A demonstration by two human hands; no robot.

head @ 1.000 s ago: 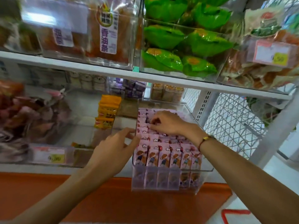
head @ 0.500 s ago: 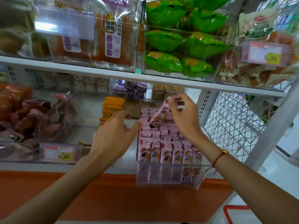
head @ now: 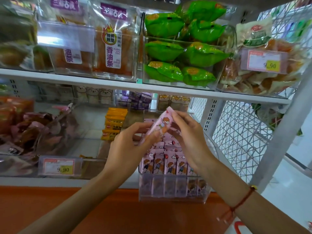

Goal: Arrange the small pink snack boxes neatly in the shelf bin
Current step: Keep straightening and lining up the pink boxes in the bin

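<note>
A clear plastic bin (head: 172, 193) on the lower shelf holds several small pink snack boxes (head: 168, 163) standing in rows, cartoon faces forward. Above the bin, one pink snack box (head: 163, 124) is tilted in the air, held from both sides. My left hand (head: 130, 149) pinches its lower end with thumb and fingers. My right hand (head: 187, 134) pinches its upper end. Both hands hide the middle rows of the bin.
Yellow packets (head: 114, 123) are stacked left of the bin. A bin of dark pink wrappers (head: 33, 132) with a 9.90 price tag (head: 59, 166) stands further left. The upper shelf (head: 152, 86) carries green packs and orange snack bags. A wire mesh panel (head: 239, 137) lies to the right.
My right hand lifted one pink box out of the bin and raised it. My left hand left the bin's side and took hold of the box's lower end.
</note>
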